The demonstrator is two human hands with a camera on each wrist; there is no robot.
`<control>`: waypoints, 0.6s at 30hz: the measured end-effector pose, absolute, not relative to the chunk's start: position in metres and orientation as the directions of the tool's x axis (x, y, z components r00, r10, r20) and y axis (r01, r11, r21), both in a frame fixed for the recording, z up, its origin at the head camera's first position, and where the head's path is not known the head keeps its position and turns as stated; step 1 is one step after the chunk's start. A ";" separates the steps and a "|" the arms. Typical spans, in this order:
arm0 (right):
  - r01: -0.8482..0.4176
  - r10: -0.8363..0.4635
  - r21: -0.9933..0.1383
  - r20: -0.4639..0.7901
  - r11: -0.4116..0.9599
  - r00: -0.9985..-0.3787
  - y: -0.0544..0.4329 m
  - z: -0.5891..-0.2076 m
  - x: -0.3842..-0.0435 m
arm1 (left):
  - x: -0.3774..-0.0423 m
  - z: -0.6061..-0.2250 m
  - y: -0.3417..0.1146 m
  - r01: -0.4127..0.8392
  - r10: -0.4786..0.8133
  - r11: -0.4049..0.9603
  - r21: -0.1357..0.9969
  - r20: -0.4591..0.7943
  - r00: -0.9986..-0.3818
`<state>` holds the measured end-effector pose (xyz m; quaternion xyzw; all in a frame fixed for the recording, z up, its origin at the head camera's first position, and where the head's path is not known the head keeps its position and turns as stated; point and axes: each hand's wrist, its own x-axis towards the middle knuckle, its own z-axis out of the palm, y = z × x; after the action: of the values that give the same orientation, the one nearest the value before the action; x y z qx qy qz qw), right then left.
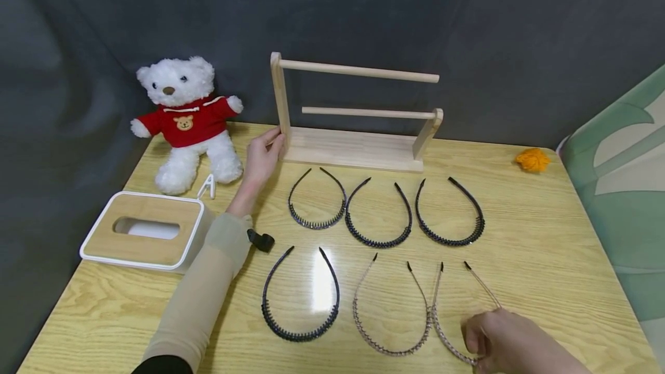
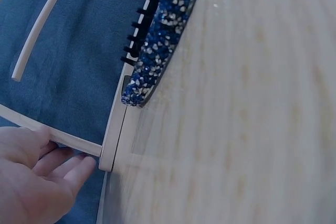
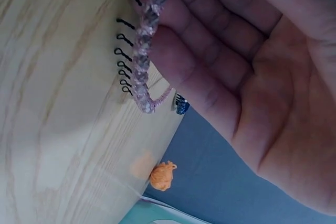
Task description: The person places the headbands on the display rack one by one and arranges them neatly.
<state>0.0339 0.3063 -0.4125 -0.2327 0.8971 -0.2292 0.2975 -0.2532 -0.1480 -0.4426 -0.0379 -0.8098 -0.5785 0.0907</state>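
- Head view: R hand (image 1: 506, 342) at near R of table (image 1: 561, 229), fingers curled round pink beaded headband (image 3: 140, 61), R end of near row, touching beige toothed headband (image 1: 392, 353) next to it.
- L hand (image 1: 260, 157) pinches L upright of wooden rack (image 1: 353, 149), back of table; 2 rods, one higher.
- Near row, L end: black toothed headband (image 1: 300, 337).
- Far row, in front of rack: 3 dark headbands (image 1: 379, 243).
- L side: white teddy bear (image 1: 194, 126) w/ red hoodie, behind wood-topped tissue box (image 1: 148, 247).
- Back R: orange fuzzy ball (image 1: 533, 160).
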 end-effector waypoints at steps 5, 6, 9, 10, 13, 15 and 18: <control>-0.251 -0.537 -0.565 -0.423 0.786 -0.730 0.304 -0.409 0.036 | -0.253 -0.441 -0.147 0.174 -0.049 0.309 0.935 0.198 -0.979; -0.254 -0.537 -0.563 -0.419 0.786 -0.732 0.305 -0.410 0.037 | -0.253 -0.441 -0.147 0.174 -0.051 0.308 0.935 0.199 -0.979; -0.243 -0.525 -0.552 -0.436 0.797 -0.731 0.306 -0.414 0.036 | -0.253 -0.441 -0.147 0.175 -0.051 0.301 0.937 0.199 -0.979; -0.248 -0.527 -0.550 -0.433 0.797 -0.732 0.306 -0.416 0.036 | -0.253 -0.441 -0.146 0.176 -0.050 0.299 0.938 0.199 -0.979; -0.251 -0.535 -0.556 -0.435 0.792 -0.725 0.308 -0.419 0.035 | -0.254 -0.441 -0.146 0.183 -0.045 0.295 0.938 0.205 -0.978; -0.257 -0.545 -0.565 -0.427 0.784 -0.721 0.310 -0.422 0.035 | -0.255 -0.442 -0.146 0.192 -0.040 0.290 0.938 0.212 -0.976; -0.271 -0.564 -0.580 -0.415 0.769 -0.714 0.313 -0.424 0.034 | -0.256 -0.442 -0.146 0.206 -0.030 0.288 0.935 0.224 -0.974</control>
<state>0.0343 0.3129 -0.4244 -0.2341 0.8921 -0.2468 0.2973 -0.2558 -0.1457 -0.4416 -0.0551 -0.7964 -0.5940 0.0993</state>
